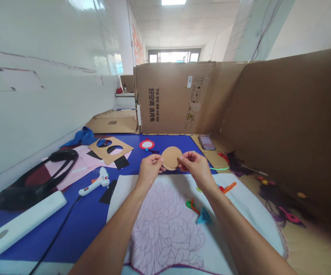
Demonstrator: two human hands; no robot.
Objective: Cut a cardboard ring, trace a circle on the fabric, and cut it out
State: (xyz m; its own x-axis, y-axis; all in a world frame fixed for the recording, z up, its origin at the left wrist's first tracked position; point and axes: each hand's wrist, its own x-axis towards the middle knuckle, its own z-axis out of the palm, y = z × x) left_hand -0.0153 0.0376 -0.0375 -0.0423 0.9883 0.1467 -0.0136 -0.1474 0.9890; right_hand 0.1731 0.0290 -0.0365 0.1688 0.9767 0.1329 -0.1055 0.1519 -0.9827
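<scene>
Cardboard disc [171,158], tan, held up at 12 o'clock between both hands, over the far edge of the sheet below. Left hand [150,172] on its 9 o'clock side, right hand [195,168] on its 3 o'clock side, fingers [185,157] of both closed, pinching the rim. Under the forearms, white sheet [240,202] with a pink flower line drawing. On it at about 1 o'clock: teal triangle piece [203,217], green-and-red loop [191,205], orange strip [230,187]. At 9 to 10 o'clock on the blue-covered table [39,244]: white hot glue gun [95,183], white bar-shaped device [25,223], black cord [56,233], black strap loop [51,179]. Farther, at 11 o'clock: pink sheet [76,160], cardboard template with round cut-outs [111,150], red ring [146,144], blue cloth [82,137]. At 1 o'clock, phone [207,142], screen blurred. Far end: upright cardboard partition [171,103] at 12 o'clock, another cardboard partition [283,122] at 2 o'clock.
</scene>
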